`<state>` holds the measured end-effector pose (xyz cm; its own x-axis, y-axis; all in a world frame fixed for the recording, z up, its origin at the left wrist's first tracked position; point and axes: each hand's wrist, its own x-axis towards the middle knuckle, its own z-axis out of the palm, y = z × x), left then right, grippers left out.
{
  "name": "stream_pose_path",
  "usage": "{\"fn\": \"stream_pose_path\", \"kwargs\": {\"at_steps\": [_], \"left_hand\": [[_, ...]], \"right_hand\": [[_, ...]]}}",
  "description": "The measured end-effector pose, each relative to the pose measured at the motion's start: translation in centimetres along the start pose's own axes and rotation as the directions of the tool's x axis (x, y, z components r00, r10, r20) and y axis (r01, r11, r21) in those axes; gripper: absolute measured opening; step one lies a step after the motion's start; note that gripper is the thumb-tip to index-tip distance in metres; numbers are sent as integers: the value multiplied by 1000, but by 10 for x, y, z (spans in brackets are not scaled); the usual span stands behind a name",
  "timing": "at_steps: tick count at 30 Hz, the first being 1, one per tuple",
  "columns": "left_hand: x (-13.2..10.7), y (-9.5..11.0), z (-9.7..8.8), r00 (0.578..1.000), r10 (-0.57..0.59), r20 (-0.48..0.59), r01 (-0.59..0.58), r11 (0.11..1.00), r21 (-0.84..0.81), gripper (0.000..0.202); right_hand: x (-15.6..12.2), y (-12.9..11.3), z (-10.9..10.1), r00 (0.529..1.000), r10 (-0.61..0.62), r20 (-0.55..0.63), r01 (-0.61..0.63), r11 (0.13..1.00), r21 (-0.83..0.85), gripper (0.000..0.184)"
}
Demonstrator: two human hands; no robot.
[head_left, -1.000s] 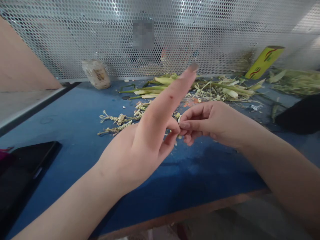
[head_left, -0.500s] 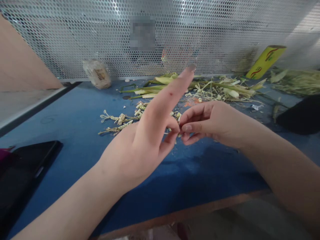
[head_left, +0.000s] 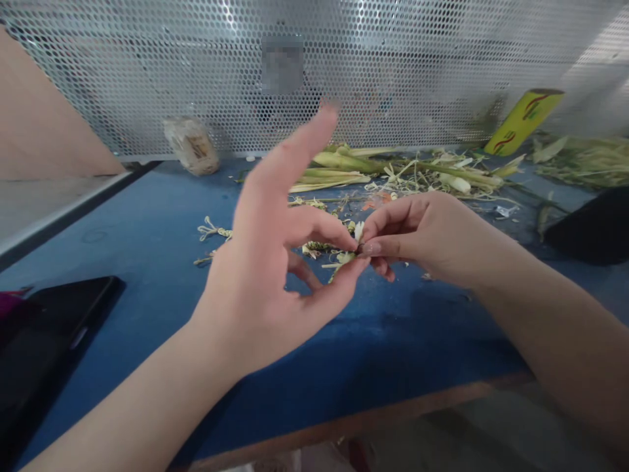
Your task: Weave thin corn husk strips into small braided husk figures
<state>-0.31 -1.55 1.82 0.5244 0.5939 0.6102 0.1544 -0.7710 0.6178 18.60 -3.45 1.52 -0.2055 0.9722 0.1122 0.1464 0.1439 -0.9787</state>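
Note:
My left hand [head_left: 265, 269] is over the middle of the blue table, its thumb and a fingertip pinched together and another finger raised. Between them and the pinched thumb and fingers of my right hand [head_left: 430, 242] is a small pale piece of plant husk [head_left: 359, 231]. The fingers cover most of it, and a whitish end sticks up. Just behind the fingers lie knotted, braided husk pieces [head_left: 317, 249]. Other braided pieces with looped ends [head_left: 212, 228] show left of my left hand, which partly hides them.
Long green-yellow stalks and husks [head_left: 344, 177] lie along the perforated metal screen [head_left: 393, 65]. A yellow box [head_left: 523, 123] leans at the right beside more husks [head_left: 584, 164] and a black object [head_left: 592, 226]. At left are a wrapped packet [head_left: 191, 145] and a black phone-like device [head_left: 73, 308].
My left hand has rolled back, its raised finger swinging leftward and the gap between its fingers widening. The pinched husk shows more now. My right hand has shifted slightly.

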Motion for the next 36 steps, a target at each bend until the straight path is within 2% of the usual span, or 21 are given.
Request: {"fn": "stream_pose_path", "kwargs": {"at_steps": [2,4,7,9,12,19,26,36], "left_hand": [[1,-3,2,995,-27,-94,20,997,-72,75],[3,-6,5,987,-79,-142,50,979,-200,70],[6,-9,9,975,-220,-15,197,897,-395,60],[8,-10,10,958,-280,62,278,851,-446,60],[9,-9,11,955,-289,64,285,837,-467,65],[12,-7,9,939,-339,56,322,812,-487,57],[13,-6,8,943,-328,59,305,777,-551,56],[12,0,7,945,-317,82,308,772,-557,46]], "right_hand": [[0,-1,0,1000,-9,5,9,1000,3,5],[0,0,0,1000,-21,15,20,1000,7,6],[-1,0,0,999,-37,27,37,999,-15,7],[-1,0,0,999,-47,25,48,998,-45,6],[-3,-2,1,997,-71,3,71,992,-104,6],[-7,-8,4,978,-178,-112,143,953,-268,4],[-10,-11,9,915,-336,-224,213,873,-440,5],[-8,-6,9,854,-444,-272,295,843,-450,5]]}}
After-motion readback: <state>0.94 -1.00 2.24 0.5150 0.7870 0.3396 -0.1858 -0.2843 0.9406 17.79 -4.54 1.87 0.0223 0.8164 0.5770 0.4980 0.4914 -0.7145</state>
